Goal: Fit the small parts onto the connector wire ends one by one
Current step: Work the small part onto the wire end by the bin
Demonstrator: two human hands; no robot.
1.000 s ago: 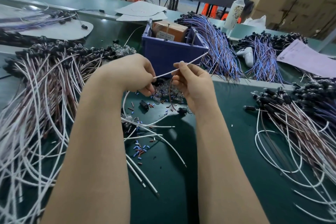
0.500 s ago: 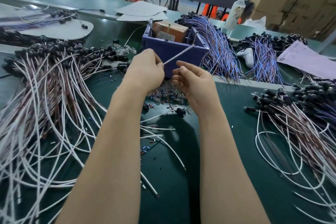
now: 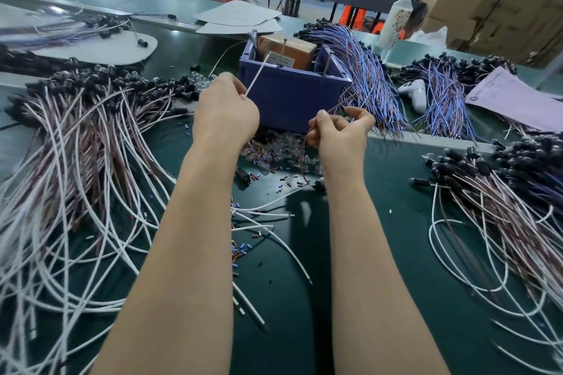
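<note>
the left grip (image 3: 225, 113) pinches a white sleeve (image 3: 256, 75), and the right grip (image 3: 338, 131) pinches a brown wire (image 3: 302, 161); next, threading likely needs the ends aligned.

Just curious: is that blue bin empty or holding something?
Not empty: the blue bin holds a brown cardboard box, with thin metal rods standing in it.

Open passage along the dark green bench (image 3: 289, 338) between the forearms. Hemmed left by tangled white-and-brown wire heap (image 3: 76, 186), right by black-capped wire heap (image 3: 502, 207); blocked ahead by blue plastic bin (image 3: 292, 100).
</note>
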